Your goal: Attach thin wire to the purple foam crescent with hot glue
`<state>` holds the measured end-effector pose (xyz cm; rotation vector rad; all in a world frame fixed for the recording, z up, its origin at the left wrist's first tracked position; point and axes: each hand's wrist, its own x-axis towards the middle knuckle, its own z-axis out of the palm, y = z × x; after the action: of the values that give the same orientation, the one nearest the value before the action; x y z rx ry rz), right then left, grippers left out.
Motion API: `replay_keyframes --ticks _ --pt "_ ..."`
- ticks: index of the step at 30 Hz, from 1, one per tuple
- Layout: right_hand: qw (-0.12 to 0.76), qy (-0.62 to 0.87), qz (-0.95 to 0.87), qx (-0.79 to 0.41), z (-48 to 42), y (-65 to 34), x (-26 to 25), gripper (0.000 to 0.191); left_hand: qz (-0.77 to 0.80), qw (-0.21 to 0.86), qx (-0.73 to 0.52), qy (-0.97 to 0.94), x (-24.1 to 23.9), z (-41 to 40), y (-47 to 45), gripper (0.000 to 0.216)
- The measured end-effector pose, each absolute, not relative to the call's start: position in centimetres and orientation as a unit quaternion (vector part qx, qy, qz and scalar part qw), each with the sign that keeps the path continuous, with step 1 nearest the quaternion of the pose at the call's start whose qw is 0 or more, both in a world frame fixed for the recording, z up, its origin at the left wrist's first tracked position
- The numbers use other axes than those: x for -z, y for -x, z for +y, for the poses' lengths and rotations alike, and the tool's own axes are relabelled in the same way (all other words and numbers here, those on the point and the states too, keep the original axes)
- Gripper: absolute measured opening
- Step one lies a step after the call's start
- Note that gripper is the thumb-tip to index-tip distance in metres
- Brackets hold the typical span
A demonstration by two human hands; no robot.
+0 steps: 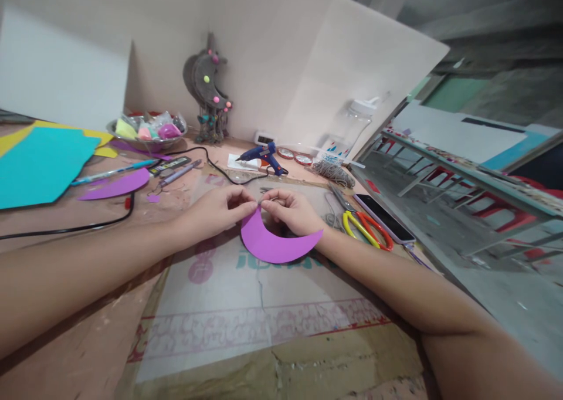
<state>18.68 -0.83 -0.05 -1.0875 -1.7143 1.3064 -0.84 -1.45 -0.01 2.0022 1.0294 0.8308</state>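
A purple paper crescent (277, 248) hangs tips-up above the covered board. Its left tip is pinched between the thumb and fingers of my left hand (222, 207). My right hand (292, 210) closes at that same tip, its thumb against the paper. A thin strand seems to show by the right fingers, but its ends are hidden. The crescent's other tip lies across my right wrist. Loose grey yarn (332, 219) rests just right of the right hand. Scissors (363, 221) with yellow and orange handles lie further right.
A blue glue gun (264, 155) lies behind my hands, its black cord (215, 168) running left. Beside it are a yarn bundle (334, 173) and a phone (385, 217). Turquoise paper (44, 165), a purple offcut (118, 184) and a bowl (149, 142) sit left. A decorated grey moon (206, 80) stands behind.
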Motion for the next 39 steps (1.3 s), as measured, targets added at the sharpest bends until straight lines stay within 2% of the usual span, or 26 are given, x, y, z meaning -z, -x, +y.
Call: replay_keyframes --ticks 5,17,27,35,39 --pt "0.359 0.403 -0.66 -0.522 -0.9 -18.62 0.34 0.027 0.396 0.36 -0.354 -0.767 -0.24 -1.61 0.87 0.03" --pt "0.351 0.389 -0.682 -0.51 -1.27 -18.52 0.47 0.028 0.397 0.339 -0.304 -0.797 -0.02 -1.33 1.11 0.029" --pt "0.351 0.381 -0.682 -0.517 -1.04 -18.56 0.56 0.034 0.377 0.367 -0.297 -0.797 0.31 -0.75 1.24 0.028" --pt "0.354 0.396 -0.697 -0.481 -1.09 -18.62 0.37 0.039 0.382 0.342 -0.305 -0.802 -0.26 -1.19 1.03 0.027" --pt "0.354 0.404 -0.709 -0.458 -1.09 -18.57 0.39 0.032 0.394 0.334 -0.307 -0.8 -0.15 -1.1 1.05 0.027"
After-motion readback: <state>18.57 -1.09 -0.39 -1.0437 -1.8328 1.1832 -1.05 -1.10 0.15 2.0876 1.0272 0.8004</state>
